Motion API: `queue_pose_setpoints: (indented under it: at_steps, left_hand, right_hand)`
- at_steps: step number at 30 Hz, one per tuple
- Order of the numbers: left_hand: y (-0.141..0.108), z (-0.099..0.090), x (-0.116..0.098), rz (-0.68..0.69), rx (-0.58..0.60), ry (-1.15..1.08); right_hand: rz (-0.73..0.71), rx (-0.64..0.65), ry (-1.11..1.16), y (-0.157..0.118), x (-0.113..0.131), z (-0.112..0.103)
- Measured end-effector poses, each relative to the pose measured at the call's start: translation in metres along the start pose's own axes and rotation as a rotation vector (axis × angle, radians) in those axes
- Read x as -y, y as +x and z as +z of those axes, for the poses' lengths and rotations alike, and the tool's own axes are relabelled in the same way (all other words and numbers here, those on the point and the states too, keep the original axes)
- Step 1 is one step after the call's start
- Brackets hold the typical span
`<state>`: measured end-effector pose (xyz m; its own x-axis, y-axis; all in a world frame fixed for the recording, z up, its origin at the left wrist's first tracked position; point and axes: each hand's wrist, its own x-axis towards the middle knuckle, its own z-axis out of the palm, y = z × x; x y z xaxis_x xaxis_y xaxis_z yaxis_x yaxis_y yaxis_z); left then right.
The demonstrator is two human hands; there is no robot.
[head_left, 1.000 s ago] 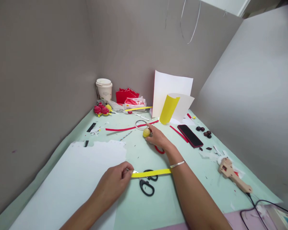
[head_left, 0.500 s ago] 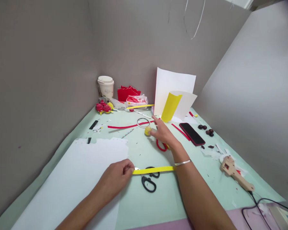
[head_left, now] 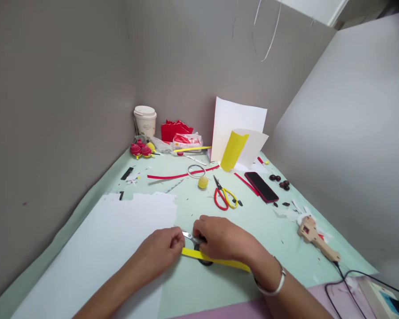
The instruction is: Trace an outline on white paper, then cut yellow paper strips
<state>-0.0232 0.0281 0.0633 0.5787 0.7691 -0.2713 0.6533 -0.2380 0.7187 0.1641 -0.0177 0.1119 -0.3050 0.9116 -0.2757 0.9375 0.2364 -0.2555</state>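
Note:
My left hand (head_left: 166,244) pinches one end of a yellow paper strip (head_left: 231,262), which runs to the right beneath my right wrist. My right hand (head_left: 221,237) is closed over a pair of black-handled scissors (head_left: 187,235). Their metal blades point toward my left fingertips, and most of the handles is hidden by my fingers and the strip. Beyond my hands a small yellow ball (head_left: 202,182) sits on the table, close to a silver ring (head_left: 196,171). Red-and-yellow-handled scissors (head_left: 221,199) lie to the right of the ball.
White paper (head_left: 96,248) covers the left of the table. A phone (head_left: 262,187), a glue gun (head_left: 317,239) with its cord and dark beads (head_left: 279,178) lie right. At the back stand a lidded cup (head_left: 145,122), a curled yellow sheet (head_left: 234,149) and red-and-yellow ornaments (head_left: 141,149).
My right hand has drawn back from beside the yellow ball and closed on the black-handled scissors. The ball stays on the table. My left hand still holds the strip, which now slants down rightward.

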Motion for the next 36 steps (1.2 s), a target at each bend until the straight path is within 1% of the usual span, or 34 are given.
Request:
queue_pose_setpoints:
  at_steps: [5, 8, 11, 14, 19, 22, 25, 27, 29, 32, 34, 36]
  left_hand:
    - [0.004, 0.000, 0.000, -0.005, -0.010, 0.044]
    - [0.004, -0.001, -0.001, -0.011, -0.012, 0.057]
    - [0.003, -0.002, -0.003, -0.022, -0.005, 0.060]
    - [0.004, -0.002, -0.003, -0.033, -0.001, 0.066]
    - [0.006, 0.001, 0.001, -0.035, 0.005, 0.071]
    - [0.007, 0.002, 0.003, -0.037, 0.001, 0.074]
    - [0.007, 0.001, 0.001, -0.046, 0.004, 0.082]
    - [0.006, -0.001, -0.002, -0.063, 0.008, 0.090]
    - [0.005, -0.001, -0.004, -0.077, 0.009, 0.093]
    - [0.006, 0.000, -0.002, -0.078, 0.002, 0.091]
    - [0.007, 0.002, 0.001, -0.072, -0.013, 0.081]
    - [0.009, 0.004, 0.005, -0.071, -0.031, 0.058]
  right_hand:
    - [0.032, 0.011, -0.200, -0.005, 0.009, 0.006]
    - [0.075, 0.003, -0.247, -0.006, 0.018, 0.008]
    - [0.094, 0.010, -0.232, -0.007, 0.025, 0.008]
    - [0.101, 0.015, -0.201, -0.008, 0.030, 0.004]
    - [0.135, 0.066, -0.182, -0.007, 0.033, -0.003]
    - [0.169, 0.002, -0.173, -0.008, 0.027, -0.006]
    - [0.241, -0.099, -0.162, -0.013, 0.011, -0.017]
    - [0.332, -0.160, -0.130, -0.017, -0.007, -0.028]
    - [0.401, -0.261, -0.093, -0.019, -0.029, -0.039]
    - [0.555, -0.375, -0.024, -0.015, -0.070, -0.049]
    - [0.641, -0.441, 0.031, -0.007, -0.097, -0.049]
    - [0.691, -0.454, 0.042, 0.002, -0.121, -0.044]
